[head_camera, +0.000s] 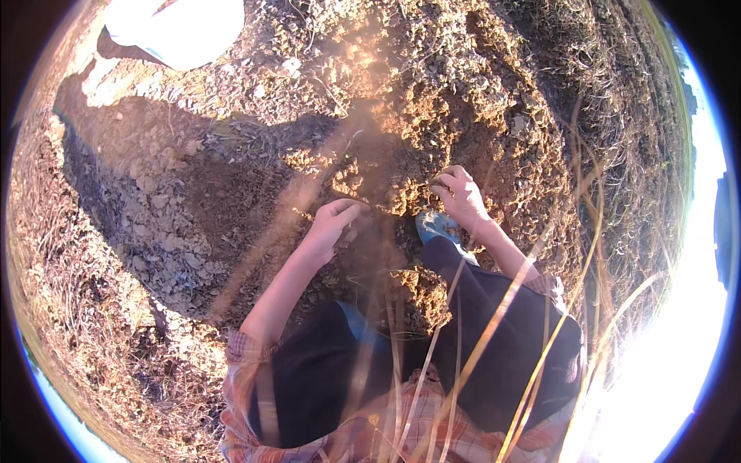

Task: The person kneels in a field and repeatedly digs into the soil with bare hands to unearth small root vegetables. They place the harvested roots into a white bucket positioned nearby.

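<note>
My left hand (334,227) is low over the shaded, broken soil (231,191), thumb and fingers drawn together and pointing right. Whether anything is pinched between them is not clear. Farther right, my right hand (461,197) bends its fingers down at the edge of sunlit brown clods (408,197). Its fingertips are partly hidden, so I cannot make out what they hold. Just below that hand a blue shoe (435,227) rests on the dirt. Between my knees lies another lit patch of crumbly earth (425,298).
A bright white object (179,32), overexposed, lies at the upper left. Tall dry grass stems (498,318) cross the view close to the camera at the lower right. Dry stubble (608,116) covers the ground at right. My shadow darkens the soil at left.
</note>
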Demonstrator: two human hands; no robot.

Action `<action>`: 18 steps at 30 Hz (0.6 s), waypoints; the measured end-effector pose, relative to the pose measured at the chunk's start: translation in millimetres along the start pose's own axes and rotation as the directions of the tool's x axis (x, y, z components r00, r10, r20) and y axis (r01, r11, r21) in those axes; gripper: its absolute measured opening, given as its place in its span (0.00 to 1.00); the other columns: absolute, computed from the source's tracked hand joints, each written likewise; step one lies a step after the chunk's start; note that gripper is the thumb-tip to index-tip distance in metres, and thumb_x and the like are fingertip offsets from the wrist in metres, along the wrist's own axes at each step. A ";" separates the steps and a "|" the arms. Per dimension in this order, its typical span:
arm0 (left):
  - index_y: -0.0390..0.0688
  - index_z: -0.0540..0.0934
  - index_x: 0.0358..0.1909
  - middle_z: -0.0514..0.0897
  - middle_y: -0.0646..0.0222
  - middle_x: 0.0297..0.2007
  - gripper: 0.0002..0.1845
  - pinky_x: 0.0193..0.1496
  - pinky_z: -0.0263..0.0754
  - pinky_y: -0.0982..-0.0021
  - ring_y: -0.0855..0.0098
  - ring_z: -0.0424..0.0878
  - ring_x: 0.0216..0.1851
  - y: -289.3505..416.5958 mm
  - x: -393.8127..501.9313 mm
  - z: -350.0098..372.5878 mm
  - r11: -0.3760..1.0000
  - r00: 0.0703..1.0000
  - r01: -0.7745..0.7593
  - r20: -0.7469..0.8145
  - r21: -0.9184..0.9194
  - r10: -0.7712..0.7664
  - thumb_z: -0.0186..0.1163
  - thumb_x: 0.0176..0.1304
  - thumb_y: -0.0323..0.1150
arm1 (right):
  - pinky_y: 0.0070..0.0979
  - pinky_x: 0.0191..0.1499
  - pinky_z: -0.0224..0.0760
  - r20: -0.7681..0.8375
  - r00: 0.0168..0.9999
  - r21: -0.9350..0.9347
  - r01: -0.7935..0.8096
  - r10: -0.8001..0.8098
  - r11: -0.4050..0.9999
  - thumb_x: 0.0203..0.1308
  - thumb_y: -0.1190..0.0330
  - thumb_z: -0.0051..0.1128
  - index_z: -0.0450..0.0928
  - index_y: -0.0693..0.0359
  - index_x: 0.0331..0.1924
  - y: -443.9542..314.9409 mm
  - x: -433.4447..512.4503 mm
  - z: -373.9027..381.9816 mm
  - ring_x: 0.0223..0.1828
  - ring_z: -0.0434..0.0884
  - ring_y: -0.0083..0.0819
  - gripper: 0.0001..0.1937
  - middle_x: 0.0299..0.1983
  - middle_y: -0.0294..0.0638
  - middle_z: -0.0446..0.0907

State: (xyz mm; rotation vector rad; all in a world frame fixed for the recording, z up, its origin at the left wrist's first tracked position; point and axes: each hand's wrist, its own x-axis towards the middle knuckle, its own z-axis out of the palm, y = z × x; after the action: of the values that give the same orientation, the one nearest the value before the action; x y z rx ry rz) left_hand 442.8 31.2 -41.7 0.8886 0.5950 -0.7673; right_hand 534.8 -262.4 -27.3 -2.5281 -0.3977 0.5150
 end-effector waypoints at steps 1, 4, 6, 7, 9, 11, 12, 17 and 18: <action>0.36 0.79 0.57 0.87 0.65 0.37 0.16 0.20 0.54 0.81 0.85 0.67 0.20 1.2 2.0 5.1 0.999 0.999 0.041 -0.021 0.012 -0.041 0.55 0.77 0.36 | 0.37 0.48 0.76 0.022 0.999 0.056 -0.029 0.028 0.998 0.63 0.69 0.61 0.86 0.63 0.43 -7.6 0.8 -0.9 0.42 0.82 0.46 0.09 0.40 0.48 0.83; 0.38 0.77 0.63 0.88 0.64 0.45 0.19 0.20 0.57 0.80 0.84 0.70 0.22 -0.5 5.7 23.8 1.000 0.997 -0.028 0.067 -0.008 0.028 0.55 0.78 0.38 | 0.38 0.44 0.76 0.102 0.966 0.177 0.217 -0.237 0.960 0.66 0.72 0.58 0.84 0.66 0.49 -44.4 6.4 6.3 0.38 0.84 0.46 0.11 0.38 0.50 0.85; 0.39 0.78 0.63 0.87 0.69 0.44 0.19 0.21 0.56 0.80 0.84 0.69 0.22 -1.6 9.0 31.1 0.986 0.981 -0.030 0.184 -0.164 0.060 0.57 0.77 0.39 | 0.38 0.44 0.76 0.171 0.895 0.151 0.388 -0.411 0.909 0.65 0.72 0.59 0.81 0.67 0.54 -69.6 11.3 10.5 0.37 0.84 0.47 0.16 0.37 0.51 0.85; 0.39 0.78 0.62 0.86 0.71 0.41 0.19 0.21 0.56 0.80 0.84 0.69 0.22 -2.2 9.8 32.9 0.996 0.994 -0.015 0.108 -0.091 0.025 0.57 0.77 0.39 | 0.38 0.44 0.76 0.290 0.889 0.116 0.336 -0.355 0.935 0.64 0.72 0.60 0.79 0.67 0.58 -78.9 11.9 9.5 0.36 0.84 0.48 0.19 0.37 0.51 0.85; 0.40 0.80 0.59 0.84 0.74 0.36 0.17 0.22 0.55 0.80 0.85 0.68 0.22 -3.9 9.0 33.1 0.999 0.999 -0.032 0.013 0.027 0.032 0.58 0.76 0.38 | 0.37 0.47 0.78 0.343 0.910 0.258 0.146 -0.232 0.955 0.63 0.70 0.60 0.74 0.65 0.65 -88.6 13.9 4.0 0.40 0.85 0.47 0.25 0.40 0.53 0.85; 0.39 0.82 0.56 0.82 0.77 0.32 0.15 0.23 0.55 0.80 0.85 0.68 0.23 -5.0 5.9 29.6 0.995 1.000 -0.026 0.009 -0.095 0.027 0.59 0.75 0.37 | 0.39 0.49 0.78 0.475 0.853 0.399 0.008 -0.214 0.917 0.64 0.66 0.57 0.70 0.62 0.69 -81.6 22.8 -7.8 0.45 0.86 0.47 0.28 0.44 0.55 0.86; 0.39 0.83 0.54 0.80 0.78 0.30 0.14 0.23 0.55 0.80 0.85 0.68 0.23 -5.0 4.2 28.1 0.990 0.998 0.036 -0.038 -0.139 -0.041 0.60 0.75 0.36 | 0.36 0.52 0.78 0.391 0.905 0.323 0.034 -0.166 0.946 0.64 0.68 0.58 0.74 0.61 0.67 -72.2 37.3 -13.0 0.46 0.86 0.45 0.25 0.44 0.51 0.86; 0.39 0.85 0.48 0.81 0.77 0.30 0.11 0.25 0.57 0.81 0.86 0.70 0.25 -5.7 -3.0 14.1 0.982 0.996 0.002 -0.091 -0.191 -0.019 0.60 0.74 0.35 | 0.51 0.77 0.52 -0.076 0.964 -0.581 0.164 -0.254 0.797 0.63 0.73 0.60 0.76 0.44 0.67 9.8 126.1 -49.1 0.81 0.48 0.50 0.27 0.80 0.42 0.53; 0.39 0.85 0.47 0.82 0.77 0.31 0.11 0.25 0.57 0.81 0.86 0.70 0.26 -6.0 -2.6 8.9 0.973 0.997 -0.030 -0.082 -0.229 0.011 0.60 0.74 0.35 | 0.51 0.78 0.48 -0.057 0.954 -0.513 0.225 -0.294 0.829 0.62 0.76 0.58 0.75 0.40 0.67 22.9 140.2 -52.3 0.81 0.47 0.50 0.30 0.81 0.42 0.52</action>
State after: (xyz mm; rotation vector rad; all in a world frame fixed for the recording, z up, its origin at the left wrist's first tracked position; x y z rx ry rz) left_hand 437.8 22.1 -38.0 0.7122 0.7287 -0.6314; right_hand 685.4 -251.4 -37.5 -2.9103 -0.9150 0.1389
